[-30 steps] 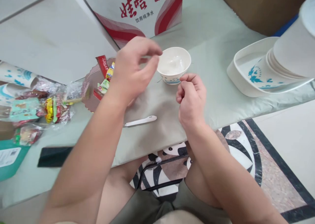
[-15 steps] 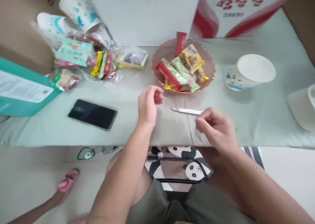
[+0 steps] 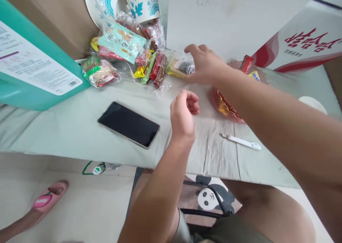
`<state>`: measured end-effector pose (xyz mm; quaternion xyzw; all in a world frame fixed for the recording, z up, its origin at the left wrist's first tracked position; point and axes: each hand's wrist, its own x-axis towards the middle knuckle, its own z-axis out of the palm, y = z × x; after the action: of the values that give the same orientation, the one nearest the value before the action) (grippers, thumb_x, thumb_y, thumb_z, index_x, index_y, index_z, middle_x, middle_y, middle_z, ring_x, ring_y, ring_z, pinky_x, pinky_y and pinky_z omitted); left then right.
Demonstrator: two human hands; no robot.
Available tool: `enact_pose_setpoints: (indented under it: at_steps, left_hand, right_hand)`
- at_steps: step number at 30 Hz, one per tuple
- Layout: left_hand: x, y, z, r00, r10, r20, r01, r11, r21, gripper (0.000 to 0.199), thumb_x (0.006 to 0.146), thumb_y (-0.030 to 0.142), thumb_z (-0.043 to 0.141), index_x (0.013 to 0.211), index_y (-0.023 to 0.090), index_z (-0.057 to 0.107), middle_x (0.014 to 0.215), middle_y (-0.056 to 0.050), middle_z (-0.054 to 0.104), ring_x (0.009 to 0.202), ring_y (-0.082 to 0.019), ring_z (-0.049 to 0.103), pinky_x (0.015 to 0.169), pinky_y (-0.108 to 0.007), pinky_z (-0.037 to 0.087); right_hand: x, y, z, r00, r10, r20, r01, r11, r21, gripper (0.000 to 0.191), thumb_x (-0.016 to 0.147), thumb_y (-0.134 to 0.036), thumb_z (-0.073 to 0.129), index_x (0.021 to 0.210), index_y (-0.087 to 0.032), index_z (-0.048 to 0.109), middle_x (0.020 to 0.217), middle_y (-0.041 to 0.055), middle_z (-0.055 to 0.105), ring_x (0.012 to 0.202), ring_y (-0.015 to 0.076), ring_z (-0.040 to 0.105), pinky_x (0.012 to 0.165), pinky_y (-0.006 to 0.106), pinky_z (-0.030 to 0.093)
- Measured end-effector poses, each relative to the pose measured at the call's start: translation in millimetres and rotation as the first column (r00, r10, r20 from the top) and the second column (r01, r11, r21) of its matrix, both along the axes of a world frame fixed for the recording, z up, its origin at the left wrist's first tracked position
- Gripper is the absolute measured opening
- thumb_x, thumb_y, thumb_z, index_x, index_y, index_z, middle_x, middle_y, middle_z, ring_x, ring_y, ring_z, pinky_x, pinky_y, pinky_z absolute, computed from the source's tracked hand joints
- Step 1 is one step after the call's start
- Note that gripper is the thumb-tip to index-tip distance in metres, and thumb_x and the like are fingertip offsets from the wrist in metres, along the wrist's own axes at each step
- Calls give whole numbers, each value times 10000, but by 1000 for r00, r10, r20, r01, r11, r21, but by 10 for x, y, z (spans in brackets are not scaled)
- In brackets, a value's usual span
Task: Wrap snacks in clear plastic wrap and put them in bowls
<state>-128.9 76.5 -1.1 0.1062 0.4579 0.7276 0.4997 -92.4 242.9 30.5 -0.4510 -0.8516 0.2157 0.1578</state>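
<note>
My right hand (image 3: 205,65) reaches across the cloth with fingers and thumb apart, at the right end of a clear-wrapped snack packet (image 3: 179,65). It partly covers that packet; whether it touches it I cannot tell. Nearer to me, my left hand (image 3: 184,113) hovers with its fingers curled in, and nothing shows in them. Left of the packet lie several small wrapped snacks, among them a light-blue packet (image 3: 125,41) and a red one (image 3: 159,68). A pink bowl (image 3: 217,100) of snacks stands partly hidden behind my right forearm.
A black phone (image 3: 128,124) lies left of my left hand. A slim white tool with a metal tip (image 3: 242,141) rests near the front. Paper cups (image 3: 143,4) stand behind the snacks. A teal container (image 3: 34,61) is at left, a white and red box (image 3: 301,43) at right.
My right hand has moved from beside the white tool up and left to the clear-wrapped packet, its fingers spreading. The view has turned left. My left hand stays curled.
</note>
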Motion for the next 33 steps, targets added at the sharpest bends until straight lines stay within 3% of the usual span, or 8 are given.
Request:
enact_pose_setpoints:
  at_steps: [3, 7, 9, 12, 17, 21, 25, 33]
  left_hand:
    - [-22, 0, 6, 1000, -11, 10, 11, 1000, 21, 416, 1008, 442, 477, 670, 211, 549, 605, 0, 534, 550, -110, 512, 533, -229, 416]
    - [-42, 0, 14, 1000, -15, -9, 15, 1000, 13, 431, 1015, 459, 470, 672, 211, 551, 603, -2, 540, 554, -111, 524, 538, -233, 426]
    - [-46, 6, 14, 1000, -9, -27, 9, 1000, 0, 434, 1013, 472, 471, 676, 211, 551, 598, -3, 539, 556, -114, 535, 530, -232, 427]
    - [-46, 19, 3, 998, 22, -54, -23, 1000, -5, 427, 994, 522, 503, 701, 215, 553, 613, -3, 544, 582, -121, 576, 532, -235, 444]
    - [-27, 14, -36, 974, 56, -220, -31, 992, 119, 290, 939, 534, 653, 998, 254, 605, 948, -26, 686, 875, -168, 729, 690, -262, 564]
    - [97, -30, -71, 853, -135, -504, 295, 921, 253, 496, 881, 459, 775, 1313, 354, 554, 1236, -30, 706, 1089, -229, 737, 836, -350, 614]
    - [334, -93, -122, 669, -292, -684, 567, 795, 216, 388, 852, 330, 782, 1226, 312, 683, 1302, -47, 725, 1165, -262, 714, 982, -365, 596]
    - [537, -236, -308, 620, -283, -732, 533, 837, 128, 237, 947, 420, 677, 1135, 306, 764, 1239, -63, 761, 1159, -247, 713, 1026, -385, 563]
  right_hand:
    - [-146, 384, -232, 989, -42, 140, 54, 995, -86, 317, 778, -256, 730, 1015, -47, 716, 1152, 33, 741, 1142, 168, 718, 722, 136, 438]
    - [-136, 377, -316, 994, -61, 95, 68, 996, -66, 314, 824, -242, 622, 1005, -9, 732, 992, -2, 768, 1048, 129, 745, 637, 105, 368]
    - [-148, 232, -187, 985, -120, 120, 117, 993, 33, 382, 759, -206, 736, 1106, -47, 743, 1073, 42, 772, 1152, 234, 728, 683, 149, 425]
    - [-155, -56, 160, 932, -185, 311, 124, 971, 207, 872, 678, -244, 850, 1499, -187, 563, 1354, 119, 665, 1374, 418, 560, 856, 310, 497]
    - [300, -811, 528, 964, -217, 153, 173, 950, 258, 1012, 808, -278, 765, 1673, -257, 240, 1439, 174, 570, 1347, 438, 554, 993, 553, 499]
    - [1106, -1559, 200, 987, -151, -49, 159, 948, 276, 939, 764, -269, 776, 1593, -243, 336, 1506, 212, 524, 1370, 435, 537, 1038, 612, 520]
    - [1754, -1997, -288, 974, -203, -102, 224, 927, 299, 937, 799, -352, 745, 1601, -255, 271, 1486, 218, 507, 1290, 426, 583, 996, 649, 530]
    - [2334, -2059, -532, 841, -94, -533, 102, 995, -15, 676, 934, -477, 600, 1533, -296, 343, 1239, 123, 619, 1071, 283, 639, 896, 470, 555]
